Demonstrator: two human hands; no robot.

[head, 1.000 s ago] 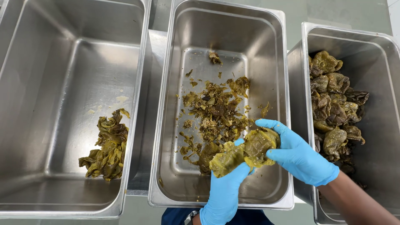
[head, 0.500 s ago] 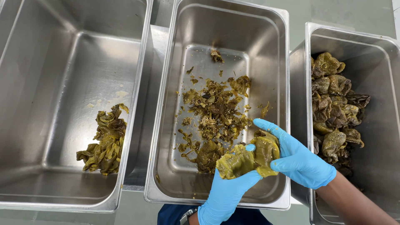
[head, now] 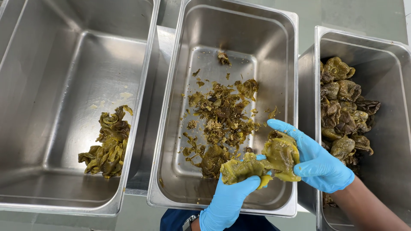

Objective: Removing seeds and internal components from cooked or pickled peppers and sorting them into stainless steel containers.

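Looking down through the head camera, I saw both of my hands in blue gloves working over the near right corner of the middle steel pan (head: 274,47). My left hand (head: 229,199) came up from below with its fingers curled around the left part of a soft, olive-green roasted pepper (head: 261,162), gripping it from underneath. My right hand (head: 319,164) held the right part of the same pepper, the thumb and forefinger stretched along its upper edge and the other fingers folded behind it, so the flesh was spread open between the two hands. The pepper hung just above the pan's floor, beside a loose heap of skins and seeds (head: 222,115) scattered across the middle of that pan. In the right pan (head: 398,77) a stack of whole, darker peppers (head: 344,107) lay against the left wall, just beyond my right hand. In the left pan (head: 51,64) a small pile of peeled green strips (head: 107,143) sat near the right wall, well apart from both hands. The three pans stood side by side, rims touching or nearly so.
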